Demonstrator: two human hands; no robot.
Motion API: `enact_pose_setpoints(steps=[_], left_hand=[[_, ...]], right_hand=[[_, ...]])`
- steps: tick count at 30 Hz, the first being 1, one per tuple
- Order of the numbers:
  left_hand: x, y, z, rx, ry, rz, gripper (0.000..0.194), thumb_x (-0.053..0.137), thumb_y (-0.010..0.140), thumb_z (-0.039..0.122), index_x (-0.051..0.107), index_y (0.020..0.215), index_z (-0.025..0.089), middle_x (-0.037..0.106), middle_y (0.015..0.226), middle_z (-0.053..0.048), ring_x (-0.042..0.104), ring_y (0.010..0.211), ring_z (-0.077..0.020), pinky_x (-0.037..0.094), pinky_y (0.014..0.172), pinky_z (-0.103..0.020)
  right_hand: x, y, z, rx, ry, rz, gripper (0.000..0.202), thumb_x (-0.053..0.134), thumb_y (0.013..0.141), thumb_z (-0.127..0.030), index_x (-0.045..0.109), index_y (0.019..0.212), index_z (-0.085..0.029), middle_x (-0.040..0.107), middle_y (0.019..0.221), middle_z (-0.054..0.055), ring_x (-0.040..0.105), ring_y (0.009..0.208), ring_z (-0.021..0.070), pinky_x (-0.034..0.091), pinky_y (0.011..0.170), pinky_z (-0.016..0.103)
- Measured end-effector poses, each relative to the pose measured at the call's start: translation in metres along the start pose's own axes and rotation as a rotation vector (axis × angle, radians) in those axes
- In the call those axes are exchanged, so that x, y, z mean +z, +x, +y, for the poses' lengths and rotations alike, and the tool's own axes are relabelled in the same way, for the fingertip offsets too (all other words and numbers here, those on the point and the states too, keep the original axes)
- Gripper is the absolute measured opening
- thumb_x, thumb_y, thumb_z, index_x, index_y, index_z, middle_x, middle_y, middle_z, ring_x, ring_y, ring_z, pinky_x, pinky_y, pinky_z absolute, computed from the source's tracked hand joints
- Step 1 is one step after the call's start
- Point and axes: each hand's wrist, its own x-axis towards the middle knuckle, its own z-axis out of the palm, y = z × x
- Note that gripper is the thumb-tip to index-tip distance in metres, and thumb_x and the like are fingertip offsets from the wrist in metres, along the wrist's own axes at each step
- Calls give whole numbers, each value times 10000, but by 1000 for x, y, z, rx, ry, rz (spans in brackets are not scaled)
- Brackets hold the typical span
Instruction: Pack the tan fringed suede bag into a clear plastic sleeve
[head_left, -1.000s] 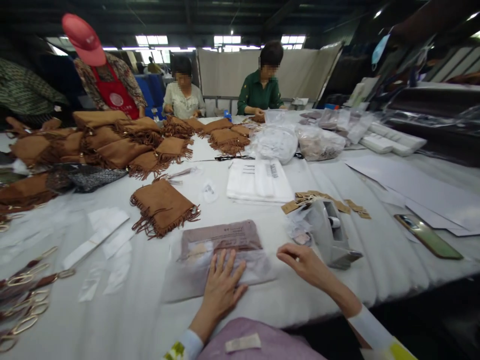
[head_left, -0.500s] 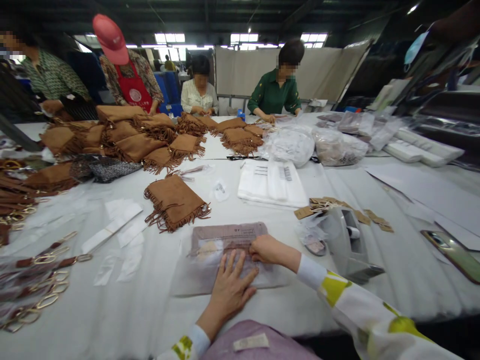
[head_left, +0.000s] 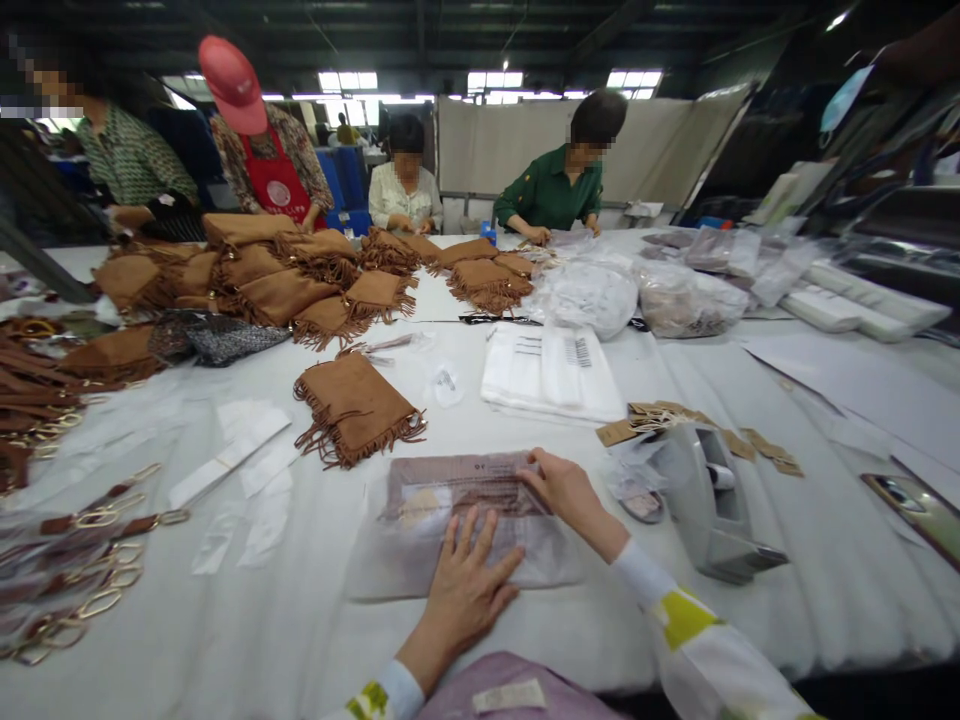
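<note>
A clear plastic bag [head_left: 390,560] with a flat, brownish item inside lies on the white table in front of me. My left hand [head_left: 469,585] rests palm down on its lower middle, fingers spread. At the bag's upper right edge, my right hand [head_left: 562,490] has its fingers bent together, the fingertips touching the plastic; what they grip, if anything, is too small to tell. Above the bag to the left lies a brown fringed suede pouch [head_left: 356,405]. A grey tape dispenser [head_left: 712,510] stands to the right of my right hand.
Brown pouches [head_left: 262,275] are piled at the back left, straps with metal clasps [head_left: 97,515] at the left. White folded bags [head_left: 551,370], paper tags [head_left: 660,415] and a phone [head_left: 911,510] lie around. Several people work across the table [head_left: 300,620].
My right hand has shifted up and right along the bag's upper edge. My left hand stays flat on the bag. The view has shifted slightly.
</note>
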Motion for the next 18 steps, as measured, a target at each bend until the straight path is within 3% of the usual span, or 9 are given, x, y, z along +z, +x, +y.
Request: enact_pose_setpoints(steps=[4, 6, 10, 12, 14, 18], left_hand=[[-1, 2, 1, 7, 3, -11, 629, 473, 876, 545, 228, 1446, 442, 178, 1588, -57, 227, 1420, -361, 283, 1084, -574], [-3, -3, -5, 5, 17, -20, 658, 464, 872, 566, 220, 1460, 401, 205, 1580, -79, 270, 1407, -331, 290, 1088, -552], [-11, -35, -34, -283, 174, 14, 615, 476, 894, 471, 294, 1455, 295, 314, 1534, -128, 309, 1389, -299, 296, 1086, -548], [-14, -56, -49, -404, 252, 21, 594, 486, 895, 443, 340, 1439, 255, 369, 1506, -127, 313, 1383, -305, 309, 1080, -534], [-16, -71, -58, -436, 289, 0, 579, 476, 901, 435, 353, 1434, 244, 395, 1494, -115, 325, 1376, -297, 308, 1085, -520], [-11, -84, -56, -462, 278, -30, 542, 428, 918, 427, 361, 1429, 262, 388, 1504, -87, 336, 1370, -281, 284, 1097, -530]], right_hand=[[29, -34, -19, -98, 339, -29, 295, 374, 958, -394, 579, 836, -219, 663, 722, 9, 618, 653, 167, 442, 616, 262], [46, -47, -23, -80, 390, -4, 293, 367, 943, -390, 575, 827, -220, 668, 746, 17, 625, 672, 181, 446, 628, 282], [67, -52, -17, -4, 360, 104, 305, 346, 935, -405, 575, 856, -221, 674, 777, 35, 639, 713, 206, 452, 657, 310], [70, -49, -15, -22, 353, 125, 306, 351, 933, -407, 579, 853, -220, 675, 778, 40, 640, 724, 210, 455, 660, 314], [70, -48, -16, -44, 359, 146, 296, 369, 928, -398, 588, 845, -217, 678, 783, 42, 639, 727, 209, 461, 667, 317], [51, -60, -6, -80, 431, 200, 263, 422, 919, -357, 628, 835, -217, 695, 810, 38, 642, 743, 191, 487, 699, 305]])
